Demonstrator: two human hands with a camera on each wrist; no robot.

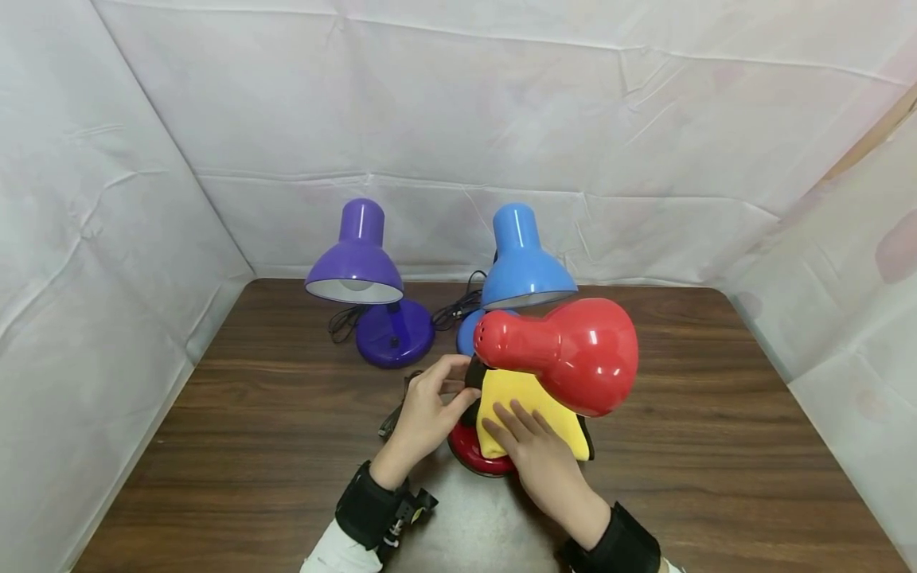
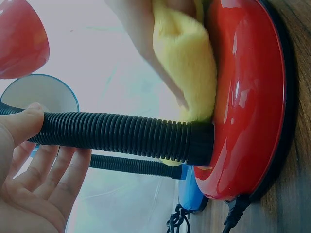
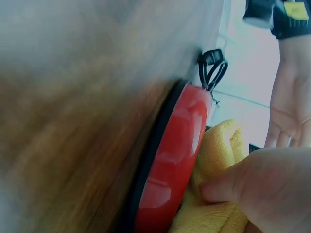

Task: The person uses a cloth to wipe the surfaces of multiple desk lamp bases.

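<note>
My left hand (image 1: 423, 414) holds the black neck (image 2: 121, 136) of the red lamp (image 1: 573, 354). The thumb lies on top of the neck and the fingers (image 2: 53, 174) curl loosely under it, so this grip is closed around the neck. In the left wrist view the neck is ribbed and goes straight into the red base (image 2: 248, 97).

My right hand (image 1: 540, 458) lies flat on a yellow cloth (image 1: 533, 410). The fingers are straight and press the cloth down on the base. In the right wrist view my thumb (image 3: 233, 187) rests on the cloth (image 3: 218, 155), and the cloth touches the shiny red base (image 3: 175, 160). This grip is open, only pressing.

The red lamp stands near the front edge of the counter (image 1: 716, 446), about in the middle. Its red shade tips over to the right, above the cloth. A black cord (image 3: 212, 70) comes out of the base.

Behind it, near the back edge, stand two more lamps. The blue lamp (image 1: 523, 263) is just behind the red one. The purple lamp (image 1: 361, 270) is to its left. Black cords (image 1: 458, 306) lie between them. White sheets (image 1: 458, 119) hang around the counter.
</note>
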